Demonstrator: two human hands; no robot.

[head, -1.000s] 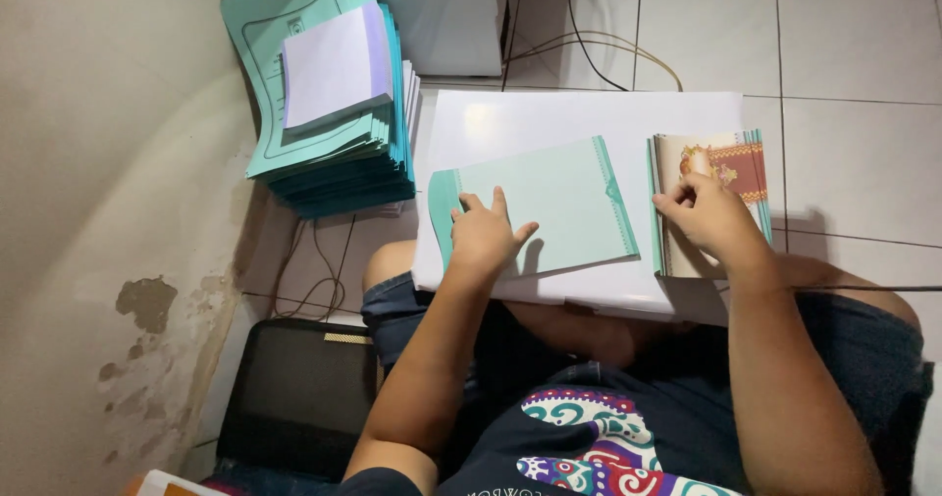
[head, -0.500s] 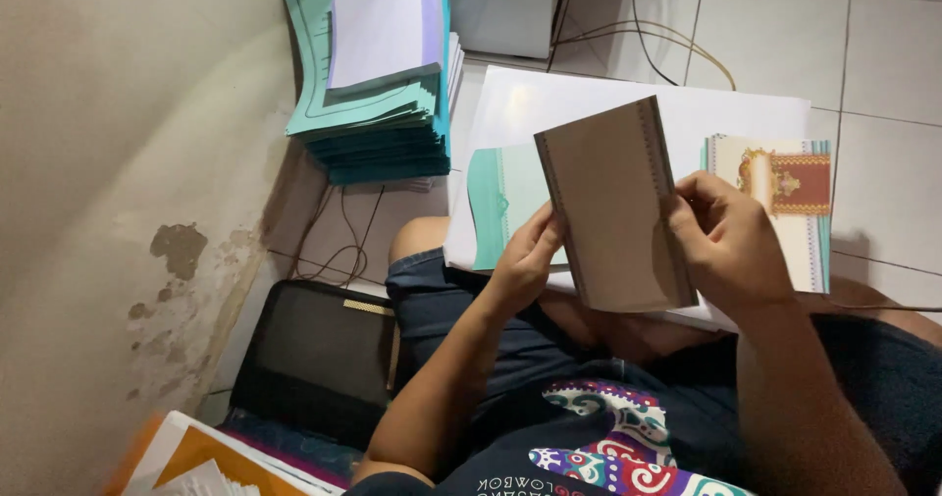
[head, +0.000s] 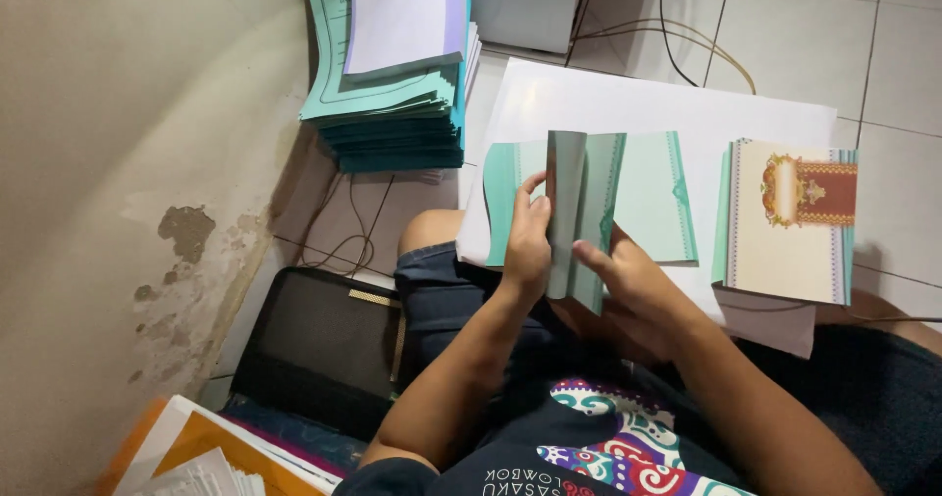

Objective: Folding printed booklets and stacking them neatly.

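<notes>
around: tall stack of teal paper covers (head: 392,113) sat by the wall, cream ornate printed card (head: 785,221) lay on my right
card: folded teal paper card (head: 581,216) stood upright over the white board (head: 667,113) on my lap
hands: my left hand (head: 528,246) and right hand (head: 628,280) both pinched it

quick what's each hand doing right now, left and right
Left hand: closed on the folded teal card, fingers along its left side.
Right hand: holding the same card from below right, thumb pressed on its lower edge.
</notes>
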